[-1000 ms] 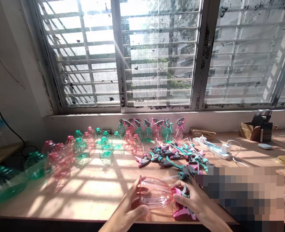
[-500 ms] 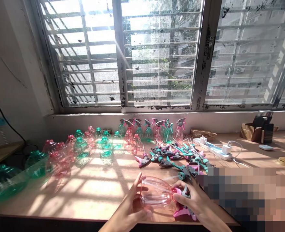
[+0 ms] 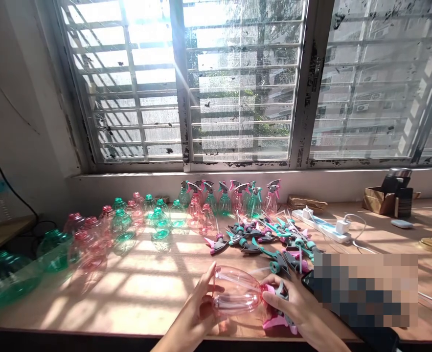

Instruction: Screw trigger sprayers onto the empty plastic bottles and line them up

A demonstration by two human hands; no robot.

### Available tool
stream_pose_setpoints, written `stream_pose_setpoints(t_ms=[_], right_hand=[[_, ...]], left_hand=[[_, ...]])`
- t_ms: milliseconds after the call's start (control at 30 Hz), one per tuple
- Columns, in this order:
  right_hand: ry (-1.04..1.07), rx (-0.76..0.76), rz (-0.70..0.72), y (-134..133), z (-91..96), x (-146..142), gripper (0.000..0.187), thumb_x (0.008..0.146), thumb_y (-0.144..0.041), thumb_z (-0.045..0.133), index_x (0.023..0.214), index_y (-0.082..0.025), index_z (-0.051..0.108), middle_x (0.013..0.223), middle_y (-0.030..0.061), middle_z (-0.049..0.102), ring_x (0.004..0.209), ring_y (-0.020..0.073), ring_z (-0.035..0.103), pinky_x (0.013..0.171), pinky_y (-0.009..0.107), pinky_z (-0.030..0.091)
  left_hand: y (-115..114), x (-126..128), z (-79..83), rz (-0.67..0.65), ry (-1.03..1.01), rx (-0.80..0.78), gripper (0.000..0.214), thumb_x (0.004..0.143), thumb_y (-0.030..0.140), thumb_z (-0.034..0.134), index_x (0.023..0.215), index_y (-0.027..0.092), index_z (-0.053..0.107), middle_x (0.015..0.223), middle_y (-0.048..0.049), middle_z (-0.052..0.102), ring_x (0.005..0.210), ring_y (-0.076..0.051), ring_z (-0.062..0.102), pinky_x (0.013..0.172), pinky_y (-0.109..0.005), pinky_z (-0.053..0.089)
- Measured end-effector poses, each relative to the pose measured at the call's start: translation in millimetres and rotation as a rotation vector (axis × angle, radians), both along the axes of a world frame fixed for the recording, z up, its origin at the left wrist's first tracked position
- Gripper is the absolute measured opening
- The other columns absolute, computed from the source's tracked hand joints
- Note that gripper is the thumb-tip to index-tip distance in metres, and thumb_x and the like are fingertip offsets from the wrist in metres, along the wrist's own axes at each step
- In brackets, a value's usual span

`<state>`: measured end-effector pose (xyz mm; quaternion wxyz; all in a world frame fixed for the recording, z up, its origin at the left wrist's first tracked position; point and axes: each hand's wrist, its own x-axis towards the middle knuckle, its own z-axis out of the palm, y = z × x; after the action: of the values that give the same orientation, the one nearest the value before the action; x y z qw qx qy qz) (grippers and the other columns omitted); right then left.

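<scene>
My left hand (image 3: 199, 305) wraps the base end of a transparent pink plastic spray bottle (image 3: 236, 291), which lies on its side above the table. My right hand (image 3: 291, 305) grips the bottle's neck, where a pink and grey trigger sprayer head (image 3: 278, 318) sits, partly hidden by my fingers. A thin tube seems to run inside the bottle. Just beyond my right hand lie several loose teal and pink trigger sprayer heads (image 3: 254, 242).
Several assembled spray bottles (image 3: 234, 200) stand along the window wall, with uncapped pink and green bottles (image 3: 122, 227) to the left. A power strip (image 3: 322, 226) and a cardboard box (image 3: 377, 203) sit to the right, beside a pixelated patch (image 3: 366, 288).
My left fingers have shifted higher around the bottle, and the bottle has turned slightly in my hands. The pixelated patch at the right has narrowed.
</scene>
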<state>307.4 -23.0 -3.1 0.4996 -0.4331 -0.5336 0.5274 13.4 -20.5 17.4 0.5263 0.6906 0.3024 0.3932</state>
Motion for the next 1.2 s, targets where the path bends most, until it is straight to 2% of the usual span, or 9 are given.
stream_pose_setpoints(t_ms=[133,333,500,633,733,867,1000,1067,1200], right_hand=[[0.018,0.025,0.042,0,-0.5,-1,0.052,0.073,-0.060,0.084,0.096,-0.019,0.062,0.062,0.0001,0.072,0.055,0.0177,0.066,0.057,0.031,0.051],[0.024,0.031,0.082,0,-1.2,-2,0.052,0.075,-0.059,0.084,0.098,-0.018,0.060,0.061,-0.0002,0.072,0.054,0.0174,0.066,0.057,0.031,0.049],[0.047,0.009,0.094,-3,4.6,-3,0.050,0.075,-0.059,0.084,0.097,-0.021,0.059,0.060,-0.0012,0.073,0.055,0.0175,0.067,0.058,0.029,0.049],[0.071,0.010,0.103,-4,6.6,-5,0.050,0.074,-0.057,0.085,0.095,-0.020,0.059,0.061,-0.0011,0.074,0.055,0.0167,0.067,0.058,0.029,0.049],[0.078,0.011,0.115,-2,2.6,-4,0.050,0.074,-0.056,0.086,0.096,-0.020,0.058,0.063,-0.0007,0.074,0.056,0.0164,0.066,0.059,0.029,0.049],[0.059,0.016,0.092,3,-7.4,-1,0.051,0.075,-0.057,0.084,0.098,-0.019,0.060,0.063,-0.0002,0.073,0.057,0.0157,0.064,0.058,0.030,0.049],[0.024,0.029,0.066,6,-12.7,2,0.051,0.076,-0.059,0.083,0.097,-0.019,0.061,0.064,0.0012,0.074,0.056,0.0175,0.066,0.058,0.032,0.051],[0.014,0.032,0.055,6,-12.1,3,0.051,0.075,-0.060,0.083,0.096,-0.019,0.061,0.063,0.0008,0.074,0.056,0.0180,0.066,0.058,0.032,0.052],[0.007,0.021,0.041,4,-8.9,0,0.053,0.072,-0.062,0.084,0.094,-0.019,0.062,0.061,0.0003,0.074,0.055,0.0182,0.067,0.058,0.031,0.051]], left_hand=[[1,-1,-2.5,-0.010,-0.038,-0.075,0.107,0.083,0.048,0.081,0.162,0.042,0.010,0.136,-0.0121,0.055,0.116,-0.030,0.062,0.095,-0.043,0.055],[-1,-2,5.0,0.009,0.040,-0.017,0.095,0.085,0.051,0.077,0.161,0.039,0.021,0.144,-0.0128,0.051,0.126,-0.033,0.055,0.106,-0.046,0.047],[-1,0,1.7,0.016,0.018,0.059,0.083,0.095,0.050,0.064,0.161,0.042,0.015,0.146,-0.0133,0.045,0.117,-0.028,0.057,0.100,-0.042,0.052],[-1,-1,-0.1,-0.013,-0.008,0.000,0.089,0.091,0.049,0.071,0.161,0.043,0.016,0.147,-0.0134,0.046,0.117,-0.030,0.059,0.097,-0.042,0.055],[-1,-3,2.9,-0.019,0.019,-0.017,0.096,0.087,0.048,0.076,0.160,0.046,0.015,0.150,-0.0114,0.045,0.125,-0.034,0.056,0.105,-0.048,0.051],[-2,-5,6.3,0.022,0.091,0.043,0.083,0.091,0.048,0.071,0.160,0.042,0.024,0.149,-0.0106,0.049,0.131,-0.034,0.052,0.115,-0.050,0.040],[-2,-1,3.0,-0.013,0.045,0.024,0.089,0.091,0.050,0.070,0.161,0.041,0.017,0.145,-0.0133,0.049,0.110,-0.029,0.063,0.098,-0.046,0.054],[-2,1,-0.4,-0.005,0.020,0.047,0.088,0.092,0.051,0.068,0.162,0.040,0.015,0.141,-0.0148,0.050,0.101,-0.025,0.065,0.091,-0.041,0.056],[-2,0,-3.1,-0.015,0.017,-0.002,0.101,0.087,0.048,0.076,0.163,0.038,0.009,0.143,-0.0153,0.049,0.110,-0.028,0.064,0.092,-0.041,0.057]])
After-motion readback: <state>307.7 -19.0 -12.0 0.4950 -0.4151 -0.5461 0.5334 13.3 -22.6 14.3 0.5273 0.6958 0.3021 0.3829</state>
